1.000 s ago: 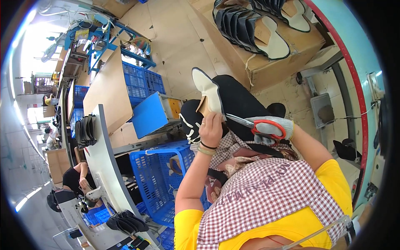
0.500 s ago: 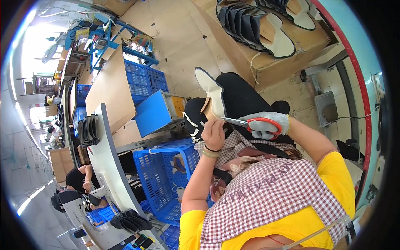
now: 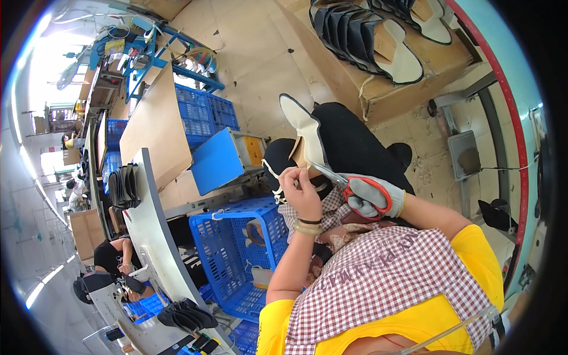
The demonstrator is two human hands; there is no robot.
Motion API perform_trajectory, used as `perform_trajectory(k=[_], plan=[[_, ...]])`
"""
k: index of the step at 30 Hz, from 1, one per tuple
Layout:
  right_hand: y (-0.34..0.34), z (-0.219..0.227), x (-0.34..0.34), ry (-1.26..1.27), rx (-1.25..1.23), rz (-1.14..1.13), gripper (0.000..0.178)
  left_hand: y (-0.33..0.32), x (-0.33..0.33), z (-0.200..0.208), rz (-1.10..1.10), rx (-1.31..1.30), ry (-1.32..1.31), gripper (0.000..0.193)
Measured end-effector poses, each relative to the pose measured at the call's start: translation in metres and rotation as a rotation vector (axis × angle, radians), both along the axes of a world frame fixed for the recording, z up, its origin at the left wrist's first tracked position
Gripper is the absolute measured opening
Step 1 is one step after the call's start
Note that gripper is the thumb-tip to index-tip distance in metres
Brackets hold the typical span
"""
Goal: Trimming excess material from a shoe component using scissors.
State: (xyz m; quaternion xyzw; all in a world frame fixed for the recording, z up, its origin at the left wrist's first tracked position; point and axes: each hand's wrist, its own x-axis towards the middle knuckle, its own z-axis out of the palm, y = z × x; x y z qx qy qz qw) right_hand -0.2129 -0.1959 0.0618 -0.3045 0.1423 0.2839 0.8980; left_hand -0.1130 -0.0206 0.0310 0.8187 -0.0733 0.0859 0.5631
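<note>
A cream-lined shoe upper (image 3: 303, 125) with a dark edge rests across my black-clad knees, its narrow end pointing away from me. My bare left hand (image 3: 300, 194) is closed in a pinch at its near end; whether a loose thread is also between the fingertips is too small to tell. In my right hand (image 3: 368, 198), which wears a grey glove, I grip red-handled scissors (image 3: 333, 176). Their blades point up and left, with the tips right beside my left fingertips at the shoe upper's near edge.
Stacked dark shoe uppers (image 3: 349, 41) lie on a cardboard box (image 3: 402, 97) at the far right. A blue plastic crate (image 3: 236, 260) stands by my left arm. At left, another person (image 3: 115, 257) works near a sewing machine (image 3: 112, 299). A pedal (image 3: 463, 154) is at right.
The scissors have swung from nearly level to slanting up and left, and my right hand has shifted slightly left and down. My left hand has turned and dropped a little. The shoe upper barely moved.
</note>
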Motion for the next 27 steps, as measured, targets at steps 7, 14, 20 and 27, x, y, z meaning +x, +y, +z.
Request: perform_trajectory(k=[7,14,20,27], plan=[[0.008,0.006,-0.01,0.092,0.034,-0.078,0.059,0.014,0.006,0.024,-0.225,-0.442,0.755,0.014],[0.016,0.008,-0.018,0.116,0.011,-0.17,0.054,0.0,-0.01,0.013,-0.338,-0.773,0.847,0.01],[0.025,-0.002,-0.018,0.194,0.018,-0.329,0.042,-0.022,-0.031,-0.012,-0.37,-0.955,0.878,0.007],[0.034,-0.003,-0.019,0.278,0.132,-0.461,0.043,-0.028,-0.038,-0.021,-0.457,-1.125,0.909,0.009]])
